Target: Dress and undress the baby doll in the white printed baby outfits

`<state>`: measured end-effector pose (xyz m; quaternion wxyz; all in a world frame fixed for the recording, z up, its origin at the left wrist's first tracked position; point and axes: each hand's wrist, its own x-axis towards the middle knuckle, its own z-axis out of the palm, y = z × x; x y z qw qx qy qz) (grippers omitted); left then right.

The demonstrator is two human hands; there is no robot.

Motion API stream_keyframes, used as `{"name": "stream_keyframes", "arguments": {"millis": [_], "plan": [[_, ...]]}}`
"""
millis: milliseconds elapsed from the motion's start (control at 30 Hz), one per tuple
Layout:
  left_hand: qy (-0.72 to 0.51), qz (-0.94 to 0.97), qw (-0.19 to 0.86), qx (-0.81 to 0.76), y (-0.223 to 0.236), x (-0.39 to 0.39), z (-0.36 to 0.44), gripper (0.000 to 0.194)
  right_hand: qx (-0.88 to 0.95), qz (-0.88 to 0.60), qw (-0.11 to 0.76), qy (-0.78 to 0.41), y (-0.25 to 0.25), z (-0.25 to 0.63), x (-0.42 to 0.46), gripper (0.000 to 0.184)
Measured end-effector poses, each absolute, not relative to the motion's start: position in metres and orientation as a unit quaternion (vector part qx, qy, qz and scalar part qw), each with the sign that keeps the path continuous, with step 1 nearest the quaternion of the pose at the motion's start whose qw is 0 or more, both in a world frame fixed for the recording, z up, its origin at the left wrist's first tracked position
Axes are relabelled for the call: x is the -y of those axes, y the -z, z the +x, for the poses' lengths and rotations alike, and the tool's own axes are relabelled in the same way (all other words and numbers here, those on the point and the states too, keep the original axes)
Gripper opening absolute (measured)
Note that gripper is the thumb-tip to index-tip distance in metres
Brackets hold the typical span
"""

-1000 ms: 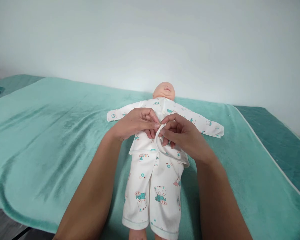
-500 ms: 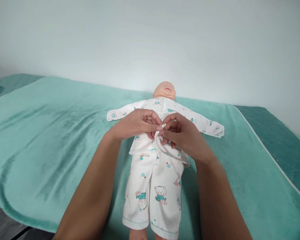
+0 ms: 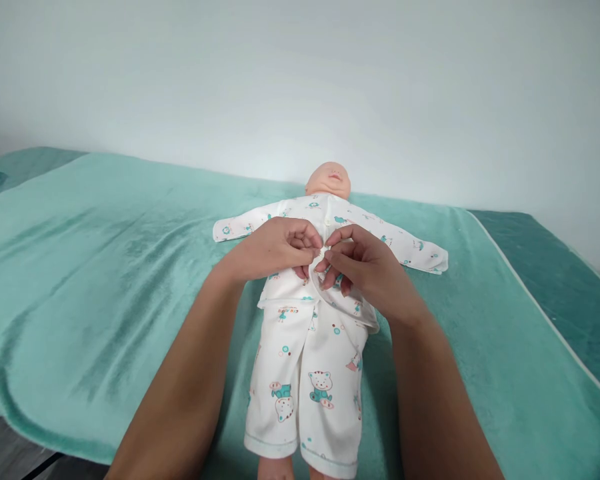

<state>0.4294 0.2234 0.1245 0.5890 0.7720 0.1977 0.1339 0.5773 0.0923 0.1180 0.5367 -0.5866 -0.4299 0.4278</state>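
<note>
A baby doll (image 3: 329, 179) lies on its back with its arms spread, dressed in a white printed shirt (image 3: 285, 290) and matching white trousers (image 3: 330, 360). Over the doll's belly, my left hand (image 3: 280, 247) pinches the shirt's front edge between thumb and forefinger. Right beside it, my right hand (image 3: 357, 263) pinches the same front opening from the other side. The fingertips of both hands almost meet at the shirt's middle line. Any fastener between them is mostly hidden by the fingers. Below my right hand the lower shirt flap curls slightly.
A mint-green blanket (image 3: 105, 280) with soft folds lies under the doll. Darker green cloth (image 3: 545, 267) shows at the right and far left. A pale wall (image 3: 300, 80) rises behind, and grey floor (image 3: 3, 447) shows at the lower left.
The bunched bit of shirt edge between my fingertips now lies flatter. My right fingers have shifted slightly; my left hand has hardly moved. The doll stays put.
</note>
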Motion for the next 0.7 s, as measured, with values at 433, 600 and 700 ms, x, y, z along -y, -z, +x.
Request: {"name": "stream_keyframes", "arguments": {"millis": [433, 600, 700], "plan": [[-0.16, 0.745, 0.623, -0.178, -0.1224, -0.2237, 0.4317, 0.027, 0.419, -0.595, 0.543, -0.419, -0.1186, 0.5755, -0.0931, 0.014], [-0.175, 0.725, 0.643, -0.172, -0.1248, -0.2216, 0.4315, 0.026, 0.423, -0.593, 0.541, -0.421, -0.1191, 0.5761, -0.0931, 0.015], [-0.155, 0.721, 0.658, -0.154, -0.126, -0.2223, 0.4289, 0.024, 0.425, -0.59, 0.542, -0.422, -0.1192, 0.5773, -0.0928, 0.014]]}}
